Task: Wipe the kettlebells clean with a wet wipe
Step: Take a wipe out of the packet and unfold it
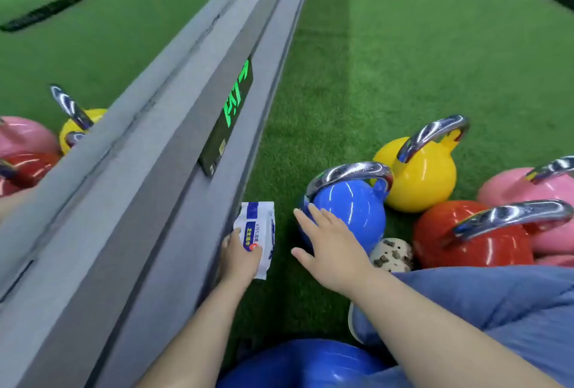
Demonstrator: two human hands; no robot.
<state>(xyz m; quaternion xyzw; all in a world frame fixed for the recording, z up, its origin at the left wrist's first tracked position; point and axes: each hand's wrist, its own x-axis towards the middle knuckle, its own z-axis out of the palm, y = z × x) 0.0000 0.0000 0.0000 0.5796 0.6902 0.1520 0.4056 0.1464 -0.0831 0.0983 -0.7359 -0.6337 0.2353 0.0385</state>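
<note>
The left hand (pixel 240 255) grasps a white-and-blue wet wipe packet (pixel 257 234), fingers curled round its near end, low against the grey wall base (pixel 174 145) at the left edge of the green turf (pixel 403 61). The packet appears sealed; its contents cannot be seen. The right hand (pixel 334 246) is released, fingers straight and spread, its fingertips touching the near left side of the blue kettlebell (pixel 351 210).

Kettlebells stand grouped on the turf at right. The blue one is nearest the wall. The yellow kettlebell (pixel 422 176) is just behind and right of it, touching or nearly so. The red kettlebell (pixel 466 235) sits near right, and the pink kettlebell (pixel 534 198) lies beyond it at the right frame edge. All carry chrome handles. A speckled, egg-shaped object (pixel 393 254) is wedged between the blue and red bells; its nature cannot be determined. A second blue rounded form (pixel 298 366) shows at the near bottom edge.

The wall base carries a dark sign with green markings (pixel 231 117). Above it, a mirror (pixel 46 77) reflects the coloured bells.

Open turf runs far along the wall, and a narrow green strip separates the wall base from the blue kettlebell. The person's blue-clad leg (pixel 497 310) closes the near right side.
</note>
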